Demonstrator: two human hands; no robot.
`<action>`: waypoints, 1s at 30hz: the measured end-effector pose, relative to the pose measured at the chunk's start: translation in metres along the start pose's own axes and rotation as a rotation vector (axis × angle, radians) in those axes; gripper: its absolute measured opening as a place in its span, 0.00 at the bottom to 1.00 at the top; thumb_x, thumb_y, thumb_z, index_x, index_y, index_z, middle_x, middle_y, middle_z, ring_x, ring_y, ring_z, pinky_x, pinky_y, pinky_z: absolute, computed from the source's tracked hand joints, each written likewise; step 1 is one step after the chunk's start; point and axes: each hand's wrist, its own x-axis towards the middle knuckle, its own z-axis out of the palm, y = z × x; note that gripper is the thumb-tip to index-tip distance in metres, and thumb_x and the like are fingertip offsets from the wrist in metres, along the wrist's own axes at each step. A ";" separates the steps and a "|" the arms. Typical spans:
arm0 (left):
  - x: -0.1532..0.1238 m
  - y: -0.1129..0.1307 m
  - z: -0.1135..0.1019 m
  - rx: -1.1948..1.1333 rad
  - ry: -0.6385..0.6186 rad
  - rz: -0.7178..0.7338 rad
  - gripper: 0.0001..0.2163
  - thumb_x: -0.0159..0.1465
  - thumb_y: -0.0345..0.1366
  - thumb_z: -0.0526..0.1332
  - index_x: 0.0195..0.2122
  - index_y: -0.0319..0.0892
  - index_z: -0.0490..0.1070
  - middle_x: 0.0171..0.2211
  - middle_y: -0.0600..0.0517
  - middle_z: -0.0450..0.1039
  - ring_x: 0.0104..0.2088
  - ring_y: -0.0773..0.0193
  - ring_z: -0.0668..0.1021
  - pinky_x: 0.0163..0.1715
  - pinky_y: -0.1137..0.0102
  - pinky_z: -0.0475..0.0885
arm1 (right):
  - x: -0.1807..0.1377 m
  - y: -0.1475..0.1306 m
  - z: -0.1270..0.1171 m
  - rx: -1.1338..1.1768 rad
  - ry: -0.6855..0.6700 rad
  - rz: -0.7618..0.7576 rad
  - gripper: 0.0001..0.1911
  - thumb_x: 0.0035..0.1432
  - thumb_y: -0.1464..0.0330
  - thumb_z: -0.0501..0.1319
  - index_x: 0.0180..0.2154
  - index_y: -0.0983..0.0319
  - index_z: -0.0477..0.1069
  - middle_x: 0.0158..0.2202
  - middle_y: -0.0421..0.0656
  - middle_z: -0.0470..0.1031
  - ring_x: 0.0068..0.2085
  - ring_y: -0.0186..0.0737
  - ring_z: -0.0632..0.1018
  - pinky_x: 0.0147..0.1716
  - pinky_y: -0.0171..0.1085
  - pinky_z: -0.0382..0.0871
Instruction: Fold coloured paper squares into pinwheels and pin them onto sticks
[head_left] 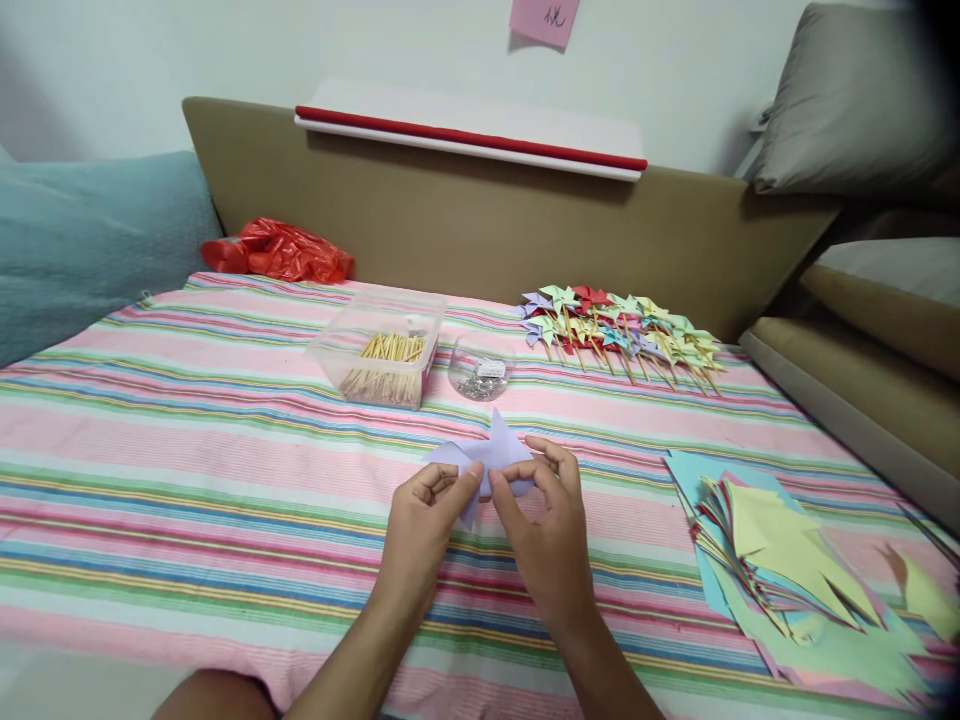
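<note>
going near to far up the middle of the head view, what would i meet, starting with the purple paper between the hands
Purple paper → round clear container → brown panel → pink note.

The person's left hand (424,510) and right hand (551,520) pinched a piece of purple paper (484,453) above a striped cloth (225,480). Beyond it stood a clear box (331,345) holding sticks (394,347), with a round bowl (456,372) just beside it. Paper pinwheels (619,335) lay farther right near the back, and a stack of cut paper (787,545) lay nearer. A red bag (292,250) rested at the back left.
</note>
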 end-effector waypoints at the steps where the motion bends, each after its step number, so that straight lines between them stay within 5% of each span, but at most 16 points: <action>1: 0.000 0.000 0.000 0.006 -0.001 0.003 0.12 0.56 0.41 0.73 0.23 0.41 0.74 0.21 0.56 0.70 0.25 0.68 0.69 0.28 0.74 0.63 | 0.000 0.000 0.000 0.000 -0.002 -0.001 0.08 0.59 0.64 0.64 0.28 0.59 0.73 0.52 0.50 0.67 0.57 0.51 0.69 0.58 0.52 0.61; 9: -0.001 -0.002 0.000 0.029 -0.033 0.013 0.14 0.58 0.44 0.70 0.24 0.41 0.71 0.23 0.57 0.67 0.26 0.68 0.66 0.27 0.75 0.62 | -0.001 -0.001 0.000 0.026 0.009 -0.020 0.05 0.59 0.64 0.64 0.35 0.59 0.70 0.51 0.49 0.67 0.58 0.50 0.68 0.58 0.51 0.62; 14: 0.001 -0.001 -0.003 0.085 -0.071 0.009 0.17 0.59 0.46 0.69 0.23 0.41 0.68 0.23 0.57 0.63 0.25 0.68 0.64 0.27 0.74 0.60 | 0.005 0.004 -0.006 0.051 0.008 -0.042 0.26 0.54 0.64 0.68 0.53 0.58 0.65 0.54 0.49 0.67 0.55 0.48 0.71 0.54 0.50 0.68; 19: 0.007 0.003 -0.011 0.301 -0.165 0.051 0.16 0.60 0.49 0.67 0.25 0.42 0.71 0.23 0.56 0.63 0.25 0.66 0.64 0.26 0.72 0.59 | 0.014 0.009 -0.018 0.170 -0.208 0.141 0.10 0.54 0.60 0.68 0.37 0.58 0.79 0.51 0.48 0.70 0.56 0.51 0.71 0.51 0.45 0.71; 30: 0.010 0.019 -0.020 0.440 -0.334 0.058 0.17 0.61 0.47 0.65 0.21 0.43 0.65 0.20 0.58 0.55 0.22 0.68 0.57 0.22 0.71 0.50 | 0.013 0.007 -0.022 0.372 -0.452 0.348 0.11 0.57 0.60 0.66 0.31 0.61 0.78 0.48 0.45 0.74 0.43 0.46 0.77 0.40 0.40 0.71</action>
